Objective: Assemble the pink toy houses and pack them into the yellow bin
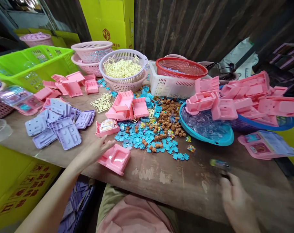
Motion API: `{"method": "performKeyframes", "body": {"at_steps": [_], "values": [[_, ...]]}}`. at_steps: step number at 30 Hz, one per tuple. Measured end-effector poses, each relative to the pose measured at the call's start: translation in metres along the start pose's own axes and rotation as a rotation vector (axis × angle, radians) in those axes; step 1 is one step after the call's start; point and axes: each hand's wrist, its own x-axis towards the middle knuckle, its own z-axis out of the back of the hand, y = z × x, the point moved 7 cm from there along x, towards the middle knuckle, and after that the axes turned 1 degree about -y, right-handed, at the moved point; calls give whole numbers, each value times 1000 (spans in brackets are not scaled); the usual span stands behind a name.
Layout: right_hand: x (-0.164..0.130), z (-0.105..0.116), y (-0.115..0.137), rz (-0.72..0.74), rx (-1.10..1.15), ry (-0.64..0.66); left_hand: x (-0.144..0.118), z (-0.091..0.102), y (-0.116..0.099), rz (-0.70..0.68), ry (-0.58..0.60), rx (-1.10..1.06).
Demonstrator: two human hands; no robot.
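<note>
My left hand [95, 152] lies flat and open on the wooden table [185, 184], fingers spread and pointing right and away from me. It grips nothing. Its fingertips touch, or all but touch, the near-left edge of a pink tray part [115, 158]; contact cannot be confirmed from this view.

The pink tray part lies just to the right of that hand, cavity up, close to the table's front edge. Its long axis runs diagonally, from the upper left down toward the lower right. The left hand is by far the nearer hand to it.

My right hand [236, 204] is well apart, at the lower right near the front edge of the table. It is motion-blurred. The fingers appear curled around a small dark object with a blue and yellow end [219, 164]; what the object is cannot be told.

Beyond the tray part, a second pink tray with a printed insert [107, 127] lies farther back. To its right is a scatter of small blue tiles [147, 136] and brown pieces [170, 116]. To the left is a pile of lilac plates [57, 124]. A blue basin [205, 129] sits to the right, with pink housings [248, 97] stacked behind it.
</note>
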Motion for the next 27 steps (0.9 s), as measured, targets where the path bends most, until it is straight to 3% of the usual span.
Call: {"method": "performKeyframes", "body": {"at_steps": [4, 6, 9, 16, 20, 25, 27], "values": [[-25, -34, 119, 327, 402, 355, -18, -9, -10, 67, -15, 327], [-35, -45, 169, 508, 517, 424, -22, -16, -13, 80, -4, 383], [-41, -56, 211, 654, 588, 448, -21, -22, -14, 67, 1, 379], [-33, -69, 234, 692, 569, 332, -17, -22, -13, 97, -17, 400], [-33, -75, 241, 715, 485, 375, -19, -22, -16, 77, -22, 423], [-28, -50, 246, 716, 498, 227, -20, -20, -19, 55, -31, 430], [-27, -50, 245, 722, 466, 213, -20, -20, -20, 51, -27, 413]]}}
